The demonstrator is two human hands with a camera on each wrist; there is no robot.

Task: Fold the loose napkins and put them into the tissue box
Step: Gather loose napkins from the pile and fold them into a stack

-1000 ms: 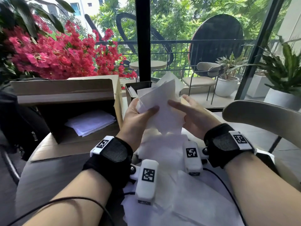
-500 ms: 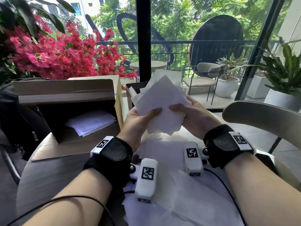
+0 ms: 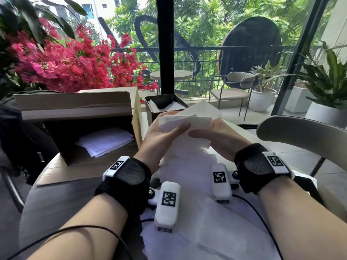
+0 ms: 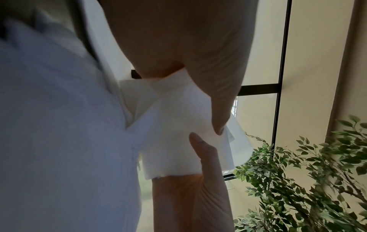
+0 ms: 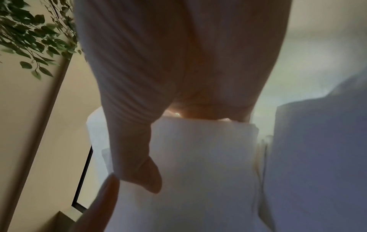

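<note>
The desk (image 3: 56, 199) lies under both forearms. A cardboard box (image 3: 78, 113) lies on its side left of the fingers, with a stack of white sheets (image 3: 105, 141) inside. Loose napkins (image 3: 197, 231) are spread below the fingers. The dark tissue box (image 3: 150, 111) stands open just beyond the fingers, holding some paper. The left hand (image 3: 161, 137) and right hand (image 3: 221, 136) pinch a folded napkin (image 3: 189, 119) between thumb and curled fingers (image 4: 220, 119), raised above the desk.
</note>
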